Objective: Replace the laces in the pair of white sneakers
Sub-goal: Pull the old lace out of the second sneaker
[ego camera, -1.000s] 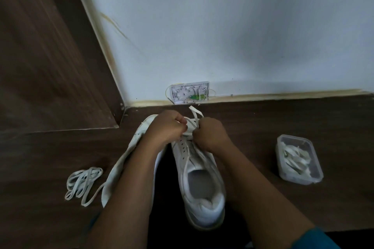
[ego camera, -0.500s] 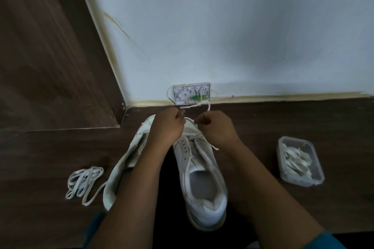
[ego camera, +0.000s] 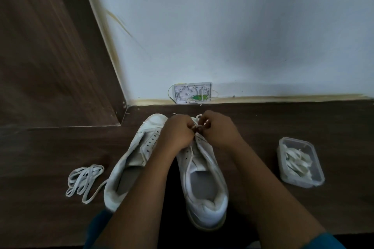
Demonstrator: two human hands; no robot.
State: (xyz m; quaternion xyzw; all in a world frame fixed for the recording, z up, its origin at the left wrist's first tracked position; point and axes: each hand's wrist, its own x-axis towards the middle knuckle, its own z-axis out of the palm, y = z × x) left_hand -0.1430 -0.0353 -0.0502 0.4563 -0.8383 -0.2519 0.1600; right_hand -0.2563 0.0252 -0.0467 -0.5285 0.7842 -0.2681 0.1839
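Lace (ego camera: 197, 126) is pinched by the left hand (ego camera: 178, 133) and the right hand (ego camera: 220, 129), both curled tight and almost touching, above the front eyelets of the sneaker (ego camera: 202, 170), which lies on the floor (ego camera: 263, 123) pointing away from the person, heel nearest, both hands equally near.

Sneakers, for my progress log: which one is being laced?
The right sneaker: left hand and right hand pinch its lace near the toe; the left sneaker is unheld.
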